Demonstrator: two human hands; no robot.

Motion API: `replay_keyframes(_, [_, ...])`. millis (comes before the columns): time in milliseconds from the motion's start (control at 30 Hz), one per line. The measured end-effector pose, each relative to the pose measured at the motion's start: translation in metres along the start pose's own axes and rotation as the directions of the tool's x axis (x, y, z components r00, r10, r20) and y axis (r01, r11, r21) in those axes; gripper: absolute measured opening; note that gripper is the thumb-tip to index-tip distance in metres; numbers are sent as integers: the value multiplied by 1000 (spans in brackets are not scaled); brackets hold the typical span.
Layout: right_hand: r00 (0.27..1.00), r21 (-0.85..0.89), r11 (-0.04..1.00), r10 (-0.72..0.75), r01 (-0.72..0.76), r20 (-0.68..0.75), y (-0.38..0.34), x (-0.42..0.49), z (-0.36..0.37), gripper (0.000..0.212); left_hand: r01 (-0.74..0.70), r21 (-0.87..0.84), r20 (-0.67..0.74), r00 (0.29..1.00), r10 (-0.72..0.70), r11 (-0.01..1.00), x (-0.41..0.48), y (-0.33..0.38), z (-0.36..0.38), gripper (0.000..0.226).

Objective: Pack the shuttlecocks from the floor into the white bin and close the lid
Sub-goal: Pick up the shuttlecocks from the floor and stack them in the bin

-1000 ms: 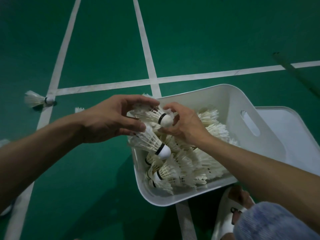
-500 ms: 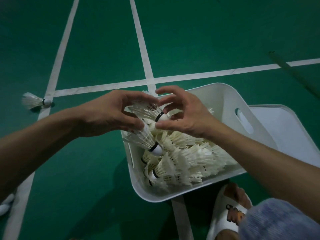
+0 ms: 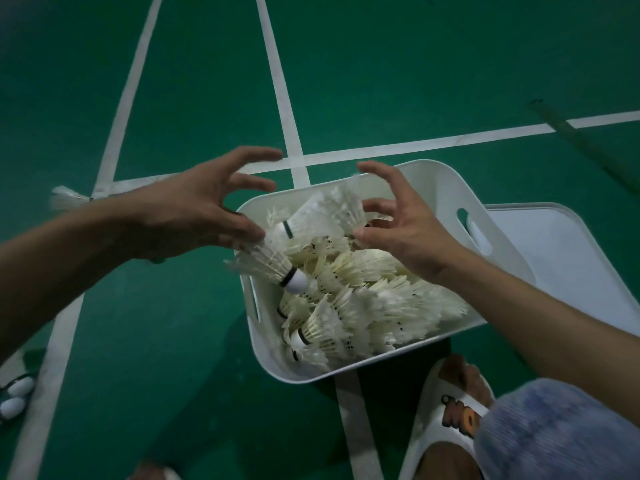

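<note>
Both hands are springing apart from the pinch they were sharing half a second ago. The left hand [image 3: 204, 209] and the right hand [image 3: 405, 223] are now hovering with fingers spread wide, gripping nothing. The released shuttlecock [image 3: 311, 216] is dropping, blurred, toward the far-left corner of the white bin [image 3: 440, 195].

A tilted shuttlecock [image 3: 277, 270] is lying across the bin's left rim just under the left thumb. Its cork is pointing inward and its feathers are sticking out over the green court floor [image 3: 173, 341]. I cannot tell whether the thumb is touching it.

That one is looking likeliest to go wrong: a brush from the withdrawing left hand, or a knock from the falling shuttlecock, could be tipping it out over the rim. The heap of shuttlecocks [image 3: 367, 306] is rising close to the rim, so the dropped one may be bouncing off springy feathers rather than settling.

The lid [image 3: 561, 258] is lying flat on the floor against the bin's right side. Pressing it down over protruding skirts would probably be crushing feathers or keeping it from seating.

A loose shuttlecock [image 3: 65, 197] is waiting beyond the left forearm, and a pair of shuttlecocks [image 3: 14, 398] is lying at the view's left edge, easy to overlook.
</note>
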State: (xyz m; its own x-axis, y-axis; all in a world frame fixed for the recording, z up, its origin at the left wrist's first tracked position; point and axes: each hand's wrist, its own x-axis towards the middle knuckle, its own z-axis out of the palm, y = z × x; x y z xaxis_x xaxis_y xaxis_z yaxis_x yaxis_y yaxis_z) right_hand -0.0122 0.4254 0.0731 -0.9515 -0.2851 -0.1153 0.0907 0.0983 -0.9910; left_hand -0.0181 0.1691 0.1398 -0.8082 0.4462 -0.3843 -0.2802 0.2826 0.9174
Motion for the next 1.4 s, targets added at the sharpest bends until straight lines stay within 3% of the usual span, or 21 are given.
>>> replay_keyframes(167, [992,-33,999,19,-23,-121,10,4,-9,80,119,241,17,992,-127,963,2,3,16,94])
replay_keyframes(433, [996,20,997,80,-79,-49,19,9,1,67,155,617,37,974,-225,772,28,8,30,90])
replay_keyframes(700, [934,246,967,147,-66,-325,22,14,-16,44,116,841,7,974,-225,528,36,4,31,62])
replay_keyframes(833, [899,237,971,141,-42,-415,24,19,-18,45,150,812,-61,983,-174,564,37,6,30,56])
replay_keyframes(1000, [888,240,971,123,-15,-443,24,26,-7,29,161,720,-74,985,-157,675,33,5,21,82])
replay_keyframes(1100, [886,258,966,135,-18,-443,25,29,0,19,144,740,-41,985,-169,657,29,3,21,96])
replay_keyframes(1267, [907,248,968,141,-42,-397,28,26,16,13,89,823,-18,991,-130,560,33,1,26,81])
replay_keyframes(1400, [937,-9,994,102,-111,-334,35,23,26,21,117,804,-40,989,-143,583,35,3,24,73])
